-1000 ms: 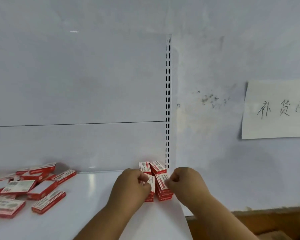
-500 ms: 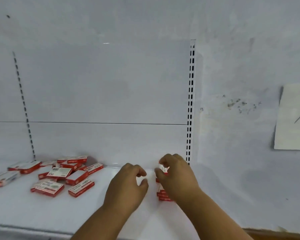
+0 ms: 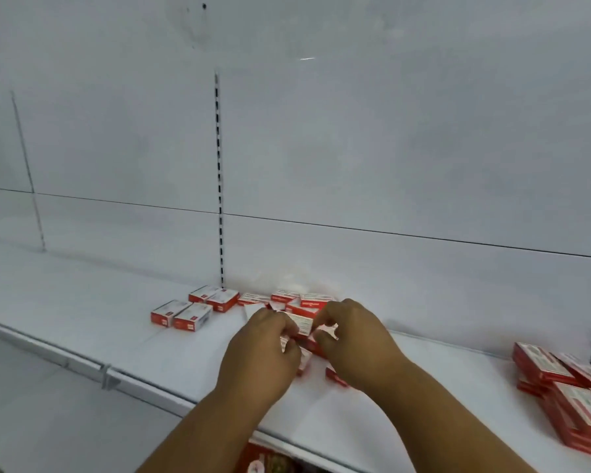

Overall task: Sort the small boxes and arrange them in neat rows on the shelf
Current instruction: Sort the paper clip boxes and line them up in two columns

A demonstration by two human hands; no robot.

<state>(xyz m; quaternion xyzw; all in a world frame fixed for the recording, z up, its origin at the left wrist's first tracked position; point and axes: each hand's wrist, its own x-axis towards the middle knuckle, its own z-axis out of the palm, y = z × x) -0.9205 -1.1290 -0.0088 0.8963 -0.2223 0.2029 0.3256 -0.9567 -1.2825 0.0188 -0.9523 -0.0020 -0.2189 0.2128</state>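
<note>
You face a white shelf (image 3: 82, 322) with a pale front rail. On it lies a loose scatter of small red-and-white boxes (image 3: 289, 300) near the back panel, and four more boxes (image 3: 193, 310) sit in two pairs just to the left of it. At the far right, stacked boxes (image 3: 567, 397) stand in neat piles near the shelf's edge.

Both bare forearms reach forward and converge toward the middle. The left hand (image 3: 260, 356) lies knuckles up, its fingers curled inward with thumb and fingertips pinched together. The right hand (image 3: 355, 339) sits just beside it, slightly farther forward, fingers likewise bent down and thumb drawn in toward the left hand's fingertips.
</note>
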